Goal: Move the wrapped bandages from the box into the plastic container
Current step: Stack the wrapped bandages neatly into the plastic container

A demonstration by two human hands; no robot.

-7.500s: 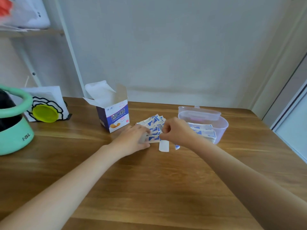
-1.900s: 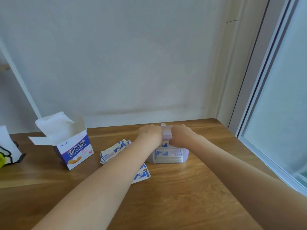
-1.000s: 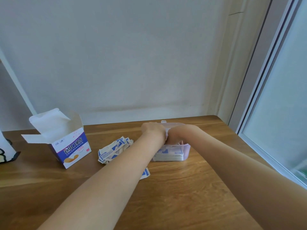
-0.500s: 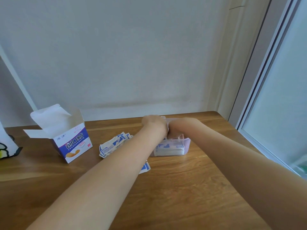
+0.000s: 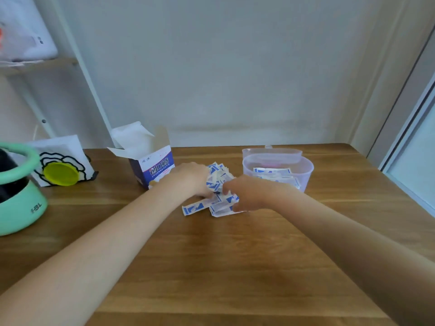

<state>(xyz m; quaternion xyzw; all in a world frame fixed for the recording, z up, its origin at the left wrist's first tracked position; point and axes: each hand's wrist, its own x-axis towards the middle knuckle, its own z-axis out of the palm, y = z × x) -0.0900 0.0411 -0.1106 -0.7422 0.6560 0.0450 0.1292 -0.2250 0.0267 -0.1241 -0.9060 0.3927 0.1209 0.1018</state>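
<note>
Both hands, the left grip (image 5: 193, 180) and right grip (image 5: 244, 194), pinched the loose bandages (image 5: 219, 184) on the counter (image 5: 235, 255) between them, and some could slip before reaching the plastic container (image 5: 303, 175) just right.

A broad stretch of bare desk (image 5: 235, 267) is seen across the lower middle of the frame, crossed only by the two forearms. The centre is taken up by a pile of bandages (image 5: 217, 184), hemmed in by the open box (image 5: 150, 168) to the left and the plastic container (image 5: 280, 170) to the right. The left edge is blocked by a green tub (image 5: 21, 208) and a white card (image 5: 61, 161). Bare wood is left along the right side of the frame.
</note>
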